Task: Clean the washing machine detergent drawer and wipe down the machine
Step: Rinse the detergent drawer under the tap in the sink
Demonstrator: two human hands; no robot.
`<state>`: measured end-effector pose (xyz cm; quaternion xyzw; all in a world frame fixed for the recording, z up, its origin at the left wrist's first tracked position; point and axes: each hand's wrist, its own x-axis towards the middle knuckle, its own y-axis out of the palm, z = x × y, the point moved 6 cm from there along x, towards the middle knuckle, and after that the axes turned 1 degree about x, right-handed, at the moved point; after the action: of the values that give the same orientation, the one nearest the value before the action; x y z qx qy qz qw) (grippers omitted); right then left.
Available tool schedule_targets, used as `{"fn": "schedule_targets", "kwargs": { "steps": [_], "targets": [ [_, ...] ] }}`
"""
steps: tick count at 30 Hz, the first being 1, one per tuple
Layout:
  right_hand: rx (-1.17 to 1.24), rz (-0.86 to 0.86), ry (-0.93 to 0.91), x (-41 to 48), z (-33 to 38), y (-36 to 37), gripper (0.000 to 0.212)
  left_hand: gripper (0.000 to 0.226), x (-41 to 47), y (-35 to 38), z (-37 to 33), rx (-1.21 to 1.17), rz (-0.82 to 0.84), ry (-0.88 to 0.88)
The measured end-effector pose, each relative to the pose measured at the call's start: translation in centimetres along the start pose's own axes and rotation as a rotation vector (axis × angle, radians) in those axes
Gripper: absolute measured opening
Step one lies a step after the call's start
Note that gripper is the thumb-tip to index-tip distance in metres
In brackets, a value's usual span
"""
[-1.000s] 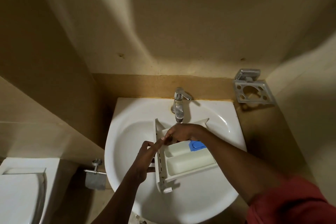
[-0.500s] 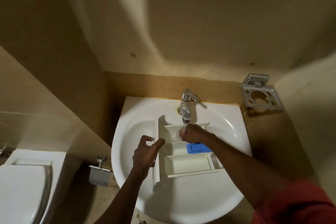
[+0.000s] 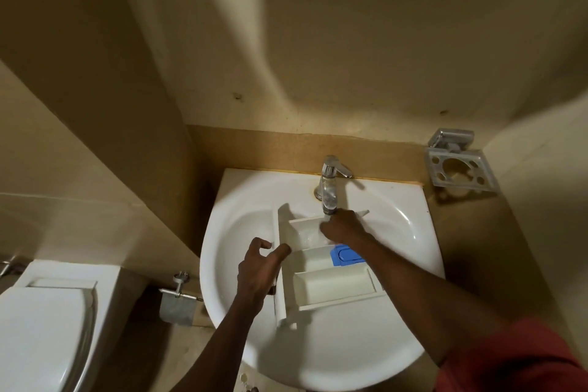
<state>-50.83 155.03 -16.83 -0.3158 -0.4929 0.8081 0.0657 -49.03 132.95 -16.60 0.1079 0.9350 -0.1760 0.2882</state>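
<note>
— What's in the sink (image 3: 334,356)?
— The detergent drawer (image 3: 334,288), lying in the bowl. Its nearest compartment is plain white inside.
— The hands?
— The left hand (image 3: 257,267) pinches the front panel, thumb inside, curled fingers outside. A blue insert (image 3: 346,256) sits in the middle compartment.
— Farther back?
— The right hand (image 3: 342,227) bends its fingers down into the wet far compartment under the tap (image 3: 329,188). The tips are hidden, so I cannot tell their grip.
</note>
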Motion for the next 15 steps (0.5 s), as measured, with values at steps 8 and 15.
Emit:
{"fn": "schedule_targets", "kwargs": {
  "steps": [8, 15],
  "targets": [
    [0.074, 0.261, -0.279, -2.5, 4.0, 3.0, 0.025, 0.037, 0.1, 1.2, 0.0, -0.024, 0.058, -0.026],
    [-0.106, 0.076, -0.073, -0.7, -0.8, 0.8, 0.038, 0.030, 0.1, 0.6, -0.3, -0.006, 0.001, -0.003]
  ]
}}
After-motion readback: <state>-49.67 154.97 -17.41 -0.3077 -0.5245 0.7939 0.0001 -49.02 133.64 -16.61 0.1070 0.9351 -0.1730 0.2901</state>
